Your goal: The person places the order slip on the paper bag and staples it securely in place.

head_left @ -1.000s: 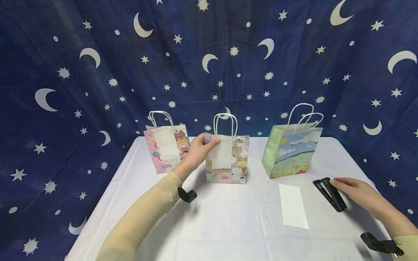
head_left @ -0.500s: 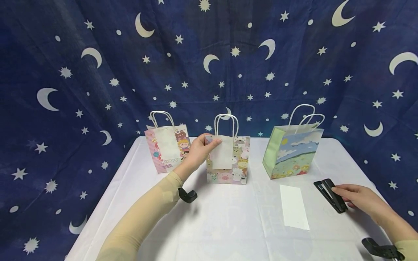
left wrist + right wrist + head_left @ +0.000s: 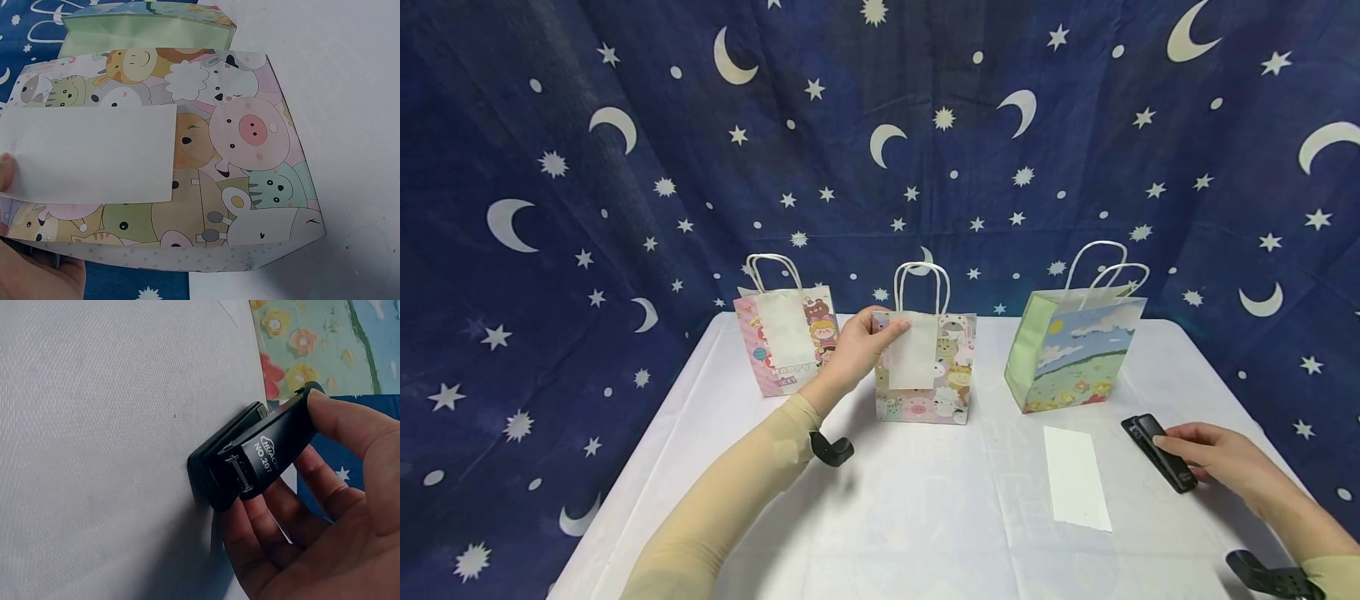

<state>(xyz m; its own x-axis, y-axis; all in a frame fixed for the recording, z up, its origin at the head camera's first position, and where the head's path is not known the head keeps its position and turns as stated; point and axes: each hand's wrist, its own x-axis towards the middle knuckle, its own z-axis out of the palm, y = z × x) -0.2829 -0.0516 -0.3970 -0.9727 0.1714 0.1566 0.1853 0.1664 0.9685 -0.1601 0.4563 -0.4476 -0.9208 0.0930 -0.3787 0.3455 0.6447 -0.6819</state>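
In the head view my left hand (image 3: 859,350) pinches the top left of the middle paper bag (image 3: 955,392), which is printed with animals. Its thumb presses a white paper strip (image 3: 912,358) against the bag's front. The left wrist view shows the strip (image 3: 94,153) lying flat over the animal print (image 3: 250,134). My right hand (image 3: 1225,458) grips a black stapler (image 3: 1161,454) at the right of the table. Up close in the right wrist view, the thumb sits on top of the stapler (image 3: 269,450) and the fingers curl beneath it.
A pink paper bag (image 3: 752,342) with a white strip on its front stands at the left. A green landscape-print paper bag (image 3: 1082,358) stands at the right. Before it a white paper strip (image 3: 1075,479) lies on the white tablecloth (image 3: 910,517). Behind hangs a dark blue star-print curtain (image 3: 820,158).
My right hand has taken a fuller hold of the stapler, its thumb now further over the top, and the stapler has turned slightly. The left hand keeps its place on the middle bag.
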